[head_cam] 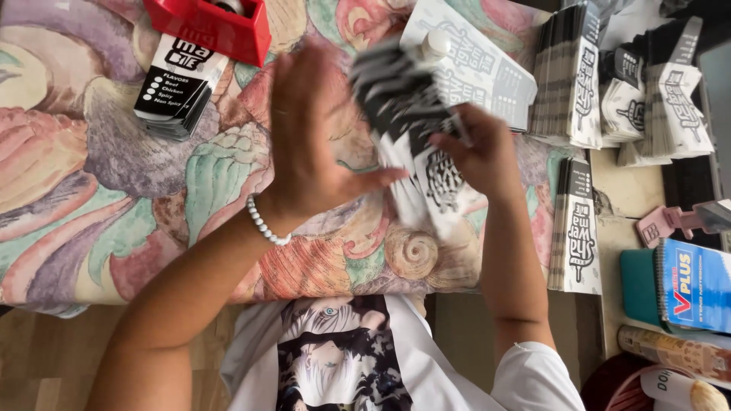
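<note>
My right hand (478, 152) grips a fanned bundle of black-and-white printed paper sleeves (407, 125), blurred by motion, above a cushion with a pastel shell pattern (99, 190). My left hand (308, 129) is flat with fingers together and thumb out, just left of the bundle; a white bead bracelet is on its wrist. Whether the left hand touches the bundle is unclear.
A red box (217, 27) and a flat stack of sleeves (173, 87) lie at the cushion's upper left. Several upright stacks of sleeves (571, 76) stand at the right, one (577, 228) nearer. A blue notebook (694, 285) and a pink tool (670, 222) lie on the wooden surface at the right.
</note>
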